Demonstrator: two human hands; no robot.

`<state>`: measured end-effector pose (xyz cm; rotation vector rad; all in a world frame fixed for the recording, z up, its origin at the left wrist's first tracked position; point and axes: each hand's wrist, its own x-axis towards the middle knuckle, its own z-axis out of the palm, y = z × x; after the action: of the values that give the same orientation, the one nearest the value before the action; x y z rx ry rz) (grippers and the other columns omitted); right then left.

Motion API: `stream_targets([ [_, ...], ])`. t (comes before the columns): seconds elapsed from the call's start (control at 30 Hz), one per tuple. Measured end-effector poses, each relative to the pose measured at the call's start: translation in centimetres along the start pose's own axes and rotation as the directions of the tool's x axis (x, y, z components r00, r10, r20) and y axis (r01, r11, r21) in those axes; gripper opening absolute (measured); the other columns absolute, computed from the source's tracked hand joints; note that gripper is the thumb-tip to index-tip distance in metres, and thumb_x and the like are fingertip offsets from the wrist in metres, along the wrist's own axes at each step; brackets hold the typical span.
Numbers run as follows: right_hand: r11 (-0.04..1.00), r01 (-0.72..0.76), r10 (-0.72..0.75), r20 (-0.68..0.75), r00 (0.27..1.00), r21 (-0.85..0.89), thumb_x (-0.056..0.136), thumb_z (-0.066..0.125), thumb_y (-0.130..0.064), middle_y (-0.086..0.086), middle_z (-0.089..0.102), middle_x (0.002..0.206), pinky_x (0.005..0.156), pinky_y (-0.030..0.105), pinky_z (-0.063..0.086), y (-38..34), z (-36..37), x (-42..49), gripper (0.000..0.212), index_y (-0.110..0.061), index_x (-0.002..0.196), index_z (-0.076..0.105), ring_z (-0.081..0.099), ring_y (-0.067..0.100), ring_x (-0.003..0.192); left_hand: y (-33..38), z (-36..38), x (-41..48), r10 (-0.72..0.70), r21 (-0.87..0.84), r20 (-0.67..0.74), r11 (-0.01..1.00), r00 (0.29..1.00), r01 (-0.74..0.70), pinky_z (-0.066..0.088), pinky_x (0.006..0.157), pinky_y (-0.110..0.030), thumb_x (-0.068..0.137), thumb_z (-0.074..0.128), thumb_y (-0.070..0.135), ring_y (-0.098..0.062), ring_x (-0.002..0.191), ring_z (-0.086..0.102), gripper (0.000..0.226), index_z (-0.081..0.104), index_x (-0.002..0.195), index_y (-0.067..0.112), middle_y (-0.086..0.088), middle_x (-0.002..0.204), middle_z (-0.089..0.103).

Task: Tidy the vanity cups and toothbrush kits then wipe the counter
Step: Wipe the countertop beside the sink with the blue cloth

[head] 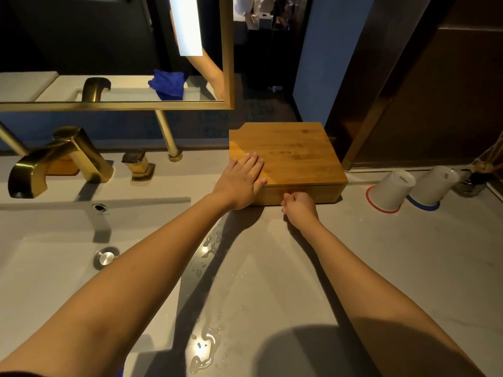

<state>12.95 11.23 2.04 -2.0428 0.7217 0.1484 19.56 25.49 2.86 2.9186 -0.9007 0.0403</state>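
water puddles (206, 346) streak the near counter (394, 254), bare and roomy between the two forearms. the right hand (298, 204) is curled tight against the front face of one wooden box (296, 156); what it pinches cannot be told. the left hand (241, 179) lies flat on the lid, fingers spread. right of the box, two white cups stand upside down and touching, one red-rimmed (390, 191), one blue-rimmed (432, 187). a gold faucet (60, 159) overhangs the sink (40, 268).

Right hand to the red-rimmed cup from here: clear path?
Probably yes. The right hand is curled at the front of the wooden box, and only bare counter lies between it and the upturned red-rimmed cup to its right.
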Motion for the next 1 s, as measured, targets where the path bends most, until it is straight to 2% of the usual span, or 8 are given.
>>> stream_targets([
  [0.17, 0.998, -0.060, 0.060, 0.032, 0.998, -0.003, 0.099, 0.039, -0.029, 0.021, 0.064, 0.105, 0.085, 0.042, 0.049, -0.3, -0.1, 0.1, 0.035, -0.004, 0.096, 0.062, 0.061, 0.037, 0.099, 0.2, -0.1, -0.2, -0.007, -0.010, -0.008, 1.000, 1.000, 0.007, 0.006, 0.117, -0.041, 0.097, 0.017, 0.046, -0.024, 0.145, 0.008, 0.059, 0.015, 0.147, 0.015, -0.007, 0.158, 0.013],
  [0.23, 0.998, -0.067, 0.066, 0.060, 0.996, 0.015, 0.099, 0.040, -0.028, 0.017, 0.062, 0.092, 0.068, 0.034, 0.047, -0.4, -0.4, 0.0, 0.032, -0.004, 0.095, 0.060, 0.060, 0.030, 0.078, 0.3, -0.5, -0.2, -0.013, -0.033, -0.010, 0.999, 1.000, 0.012, 0.007, 0.117, -0.042, 0.097, 0.021, 0.046, -0.025, 0.145, 0.010, 0.059, 0.017, 0.146, 0.014, -0.008, 0.157, 0.016],
  [0.33, 0.994, -0.076, 0.065, 0.129, 0.989, 0.078, 0.098, 0.041, -0.020, 0.003, 0.054, 0.068, 0.047, 0.025, 0.036, -0.8, -1.2, -0.3, 0.026, -0.011, 0.076, 0.053, 0.048, 0.012, 0.053, 0.2, -1.6, -0.2, 0.004, -0.055, 0.011, 0.999, 1.000, -0.003, 0.017, 0.115, -0.042, 0.095, 0.031, 0.045, -0.028, 0.142, 0.019, 0.059, 0.023, 0.144, 0.013, -0.011, 0.155, 0.023],
  [0.53, 0.987, -0.160, 0.154, 0.162, 0.975, 0.019, 0.099, 0.041, -0.019, 0.007, 0.052, 0.063, 0.042, 0.022, 0.032, -2.0, -1.9, -1.0, 0.021, -0.005, 0.090, 0.055, 0.044, 0.016, 0.046, 0.0, -2.3, -2.5, 0.019, -0.062, 0.057, 0.998, 0.998, -0.016, 0.032, 0.106, -0.040, 0.090, 0.048, 0.038, -0.028, 0.129, 0.035, 0.056, 0.033, 0.138, 0.014, -0.011, 0.145, 0.036],
  [0.7, 0.978, -0.206, 0.209, 0.246, 0.947, -0.038, 0.099, 0.041, -0.032, 0.007, 0.051, 0.059, 0.042, 0.020, 0.036, -1.9, -1.4, -2.2, 0.035, -0.008, 0.076, 0.053, 0.044, 0.013, 0.044, 0.2, -3.1, -7.0, -0.039, -0.236, 0.032, 0.971, 0.999, 0.045, 0.036, 0.104, -0.040, 0.088, 0.053, 0.032, -0.026, 0.129, 0.038, 0.054, 0.036, 0.138, 0.017, -0.008, 0.144, 0.039],
  [0.8, 0.988, -0.084, 0.115, 0.248, 0.962, -0.133, 0.096, 0.049, -0.028, 0.006, 0.057, 0.065, 0.038, 0.020, 0.040, -2.1, 0.4, -3.9, 0.025, -0.007, 0.086, 0.059, 0.053, 0.014, 0.049, 0.1, -3.3, -10.6, -0.178, -0.331, 0.089, 0.922, 0.980, 0.198, 0.033, 0.107, -0.040, 0.091, 0.049, 0.034, -0.024, 0.133, 0.036, 0.044, 0.046, 0.133, 0.020, -0.005, 0.148, 0.037],
  [0.87, 0.962, 0.093, -0.019, 0.278, 0.961, -0.256, 0.092, 0.054, -0.023, 0.005, 0.057, 0.068, 0.043, 0.020, 0.041, -2.3, 1.8, -5.4, 0.019, -0.007, 0.086, 0.061, 0.056, 0.015, 0.055, -0.4, -3.5, -13.5, -0.314, -0.344, 0.168, 0.870, 0.934, 0.354, 0.033, 0.107, -0.039, 0.093, 0.047, 0.035, -0.025, 0.133, 0.038, 0.044, 0.046, 0.133, 0.018, -0.006, 0.147, 0.041],
  [1.0, 0.853, 0.437, -0.278, 0.461, 0.843, -0.285, 0.090, 0.053, -0.016, 0.014, 0.061, 0.079, 0.064, 0.034, 0.047, -2.2, 4.7, -9.6, 0.015, -0.006, 0.081, 0.059, 0.057, 0.025, 0.073, -2.0, -3.8, -20.2, -0.446, -0.406, 0.290, 0.744, 0.847, 0.530, 0.035, 0.104, -0.037, 0.093, 0.046, 0.037, -0.024, 0.129, 0.043, 0.048, 0.042, 0.136, 0.018, -0.006, 0.143, 0.046],
])
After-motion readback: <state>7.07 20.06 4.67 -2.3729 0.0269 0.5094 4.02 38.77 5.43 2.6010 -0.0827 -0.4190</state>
